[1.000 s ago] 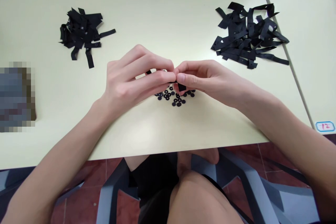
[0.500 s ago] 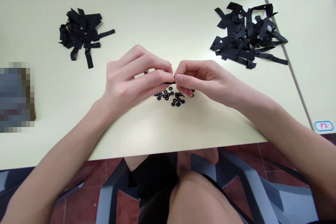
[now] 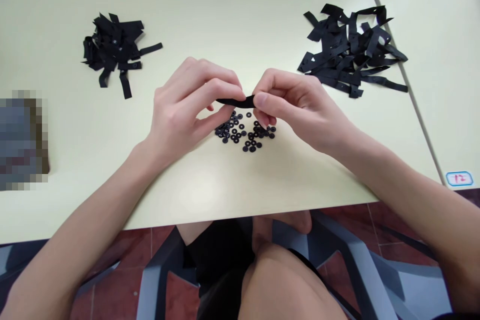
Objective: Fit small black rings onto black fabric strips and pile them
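Right hand [image 3: 294, 107] up a little since the last frame; more black strip [image 3: 244, 103] shows between it and left hand [image 3: 187, 102]. Right pinches one side, left curls loosely on it. Best kept flat, untwisted, above the black discs [image 3: 253, 149].

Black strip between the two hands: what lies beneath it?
Below the black strip, small black discs, some with pale centres, lie scattered on the table. The left hand and right hand cover parts of that area, so any discs behind them cannot be seen.
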`<state>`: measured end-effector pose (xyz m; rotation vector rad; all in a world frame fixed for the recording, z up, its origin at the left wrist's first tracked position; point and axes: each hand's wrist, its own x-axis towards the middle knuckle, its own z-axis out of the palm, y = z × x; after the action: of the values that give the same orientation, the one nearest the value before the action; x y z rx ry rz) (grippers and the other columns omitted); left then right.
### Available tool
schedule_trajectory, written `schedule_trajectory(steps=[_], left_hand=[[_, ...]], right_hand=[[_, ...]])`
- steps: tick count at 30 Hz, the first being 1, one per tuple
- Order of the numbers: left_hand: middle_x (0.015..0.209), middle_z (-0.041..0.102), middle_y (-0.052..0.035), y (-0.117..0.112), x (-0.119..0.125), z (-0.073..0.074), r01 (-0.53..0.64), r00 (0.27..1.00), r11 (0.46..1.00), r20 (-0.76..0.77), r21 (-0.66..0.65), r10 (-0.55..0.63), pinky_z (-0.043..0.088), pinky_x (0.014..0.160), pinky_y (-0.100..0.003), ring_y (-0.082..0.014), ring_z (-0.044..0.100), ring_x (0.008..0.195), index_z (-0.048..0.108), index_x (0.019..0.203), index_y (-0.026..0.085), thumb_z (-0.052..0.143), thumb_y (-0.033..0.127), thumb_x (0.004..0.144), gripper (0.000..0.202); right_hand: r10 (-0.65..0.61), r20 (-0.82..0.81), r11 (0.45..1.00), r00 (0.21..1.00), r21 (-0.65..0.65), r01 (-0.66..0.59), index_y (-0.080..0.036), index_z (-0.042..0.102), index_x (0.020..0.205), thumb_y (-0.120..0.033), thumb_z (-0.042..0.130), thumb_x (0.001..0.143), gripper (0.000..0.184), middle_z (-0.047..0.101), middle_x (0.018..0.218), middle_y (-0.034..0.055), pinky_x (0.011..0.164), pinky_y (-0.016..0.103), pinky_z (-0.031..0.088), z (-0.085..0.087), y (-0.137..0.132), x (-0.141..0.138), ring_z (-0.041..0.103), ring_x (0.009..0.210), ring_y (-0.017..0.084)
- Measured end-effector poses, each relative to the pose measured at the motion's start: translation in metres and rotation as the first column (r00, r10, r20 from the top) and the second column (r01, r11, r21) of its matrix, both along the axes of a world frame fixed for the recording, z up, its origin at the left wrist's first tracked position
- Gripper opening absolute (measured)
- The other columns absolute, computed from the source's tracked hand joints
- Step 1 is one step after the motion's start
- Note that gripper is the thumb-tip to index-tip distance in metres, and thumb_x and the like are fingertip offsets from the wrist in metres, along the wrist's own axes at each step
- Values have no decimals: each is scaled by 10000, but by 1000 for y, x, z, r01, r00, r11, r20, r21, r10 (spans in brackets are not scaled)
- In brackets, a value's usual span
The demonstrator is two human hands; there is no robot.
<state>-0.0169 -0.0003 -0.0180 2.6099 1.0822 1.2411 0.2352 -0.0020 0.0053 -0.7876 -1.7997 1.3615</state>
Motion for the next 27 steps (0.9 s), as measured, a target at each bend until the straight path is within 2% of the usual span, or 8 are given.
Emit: schedule_trajectory(steps=[5, 8, 10, 13, 17, 19, 23, 27], left_hand=[[1138, 808, -17, 0, 2, 5, 36, 997, 999, 69, 36, -38, 705, 738, -420, -248, 789, 1010, 770, 1164, 366, 740, 253, 1057, 158], [1183, 810, -27, -3, 2, 8, 45, 996, 995, 84, -94, -37, 707, 737, -397, -248, 794, 1058, 765, 1226, 366, 725, 301, 1061, 182], [1196, 813, -29, -4, 3, 10, 127, 986, 971, 128, -200, -102, 695, 713, -365, -231, 792, 1045, 766, 1265, 364, 734, 292, 1049, 230], [1188, 820, -21, -4, 5, 9, 238, 960, 938, 209, -252, -187, 677, 683, -334, -203, 786, 984, 764, 1286, 360, 778, 264, 1029, 275], [1184, 814, -37, -5, 5, 5, 174, 982, 933, 128, -315, -140, 710, 730, -360, -220, 808, 985, 748, 1294, 352, 838, 384, 1024, 286], [1150, 814, -35, -6, 4, 5, 154, 986, 931, 106, -331, -125, 715, 734, -370, -222, 808, 977, 763, 1257, 348, 841, 394, 1024, 250], [1073, 816, -22, -7, 4, 8, 154, 981, 930, 164, -334, -103, 696, 718, -371, -217, 796, 952, 804, 1177, 350, 826, 311, 1028, 156], [1094, 821, -19, -5, 6, 11, 163, 965, 903, 256, -398, -61, 665, 691, -349, -221, 799, 998, 824, 1148, 365, 843, 356, 1026, 124]], right_hand=[[63, 28, 998, 998, -19, -62, -254, 657, 919, -635, 698, 1106, 427, 695, 791, 7, 671, 311, 570, 1, 0, 1, 652, 727, 165], [25, 17, 999, 1000, -35, -25, -251, 679, 929, -694, 726, 1062, 465, 722, 808, 14, 686, 303, 587, -2, 0, 0, 671, 735, 163], [-15, -3, 999, 1000, -33, 15, -246, 690, 934, -710, 757, 1030, 479, 734, 815, 17, 693, 304, 596, -5, 0, -1, 683, 736, 163], [-49, -7, 998, 999, -37, 49, -243, 711, 942, -702, 794, 1003, 471, 755, 836, 20, 699, 321, 612, -9, 1, -2, 705, 747, 177], [-81, 18, 996, 997, -21, 81, -248, 739, 947, -665, 818, 1005, 428, 769, 857, 13, 711, 337, 625, -11, -3, -3, 729, 771, 194], [-83, 28, 996, 996, -16, 83, -244, 751, 951, -643, 827, 1009, 410, 777, 872, 13, 735, 343, 636, -9, -5, -3, 738, 786, 197], [-70, 24, 997, 997, -28, 71, -233, 766, 978, -635, 828, 1012, 408, 784, 897, 20, 769, 342, 646, -5, -7, -3, 758, 819, 200], [-58, -21, 998, 998, -37, 57, -230, 762, 1007, -637, 791, 1036, 409, 767, 866, 18, 759, 321, 636, -5, -6, -2, 735, 780, 178]])
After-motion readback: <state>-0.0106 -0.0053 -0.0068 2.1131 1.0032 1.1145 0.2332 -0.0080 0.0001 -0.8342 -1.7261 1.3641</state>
